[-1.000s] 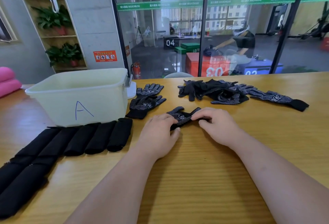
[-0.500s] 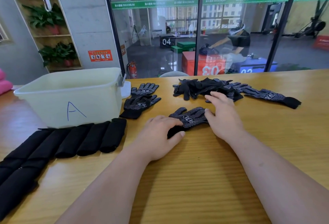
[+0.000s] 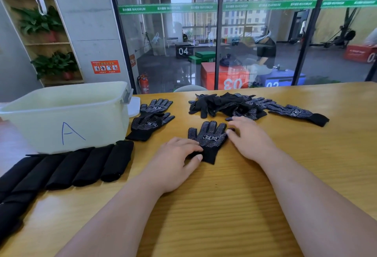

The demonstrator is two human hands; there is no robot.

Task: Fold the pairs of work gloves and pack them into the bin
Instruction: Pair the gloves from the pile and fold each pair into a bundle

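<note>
head view, left hand pressing glove cuff, right hand flat, perhaps touching it, bin well apart

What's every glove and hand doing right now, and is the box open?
bin: open, no lid on.
spread glove: flat, dots up.
left hand: rests on its cuff.
right hand: flat, touching its fingers.
two gloves by bin: flat, unfolded.
glove pile: tangled heap.
lone glove: flat, unfolded.
black rolls: rolled, outside bin.
</note>
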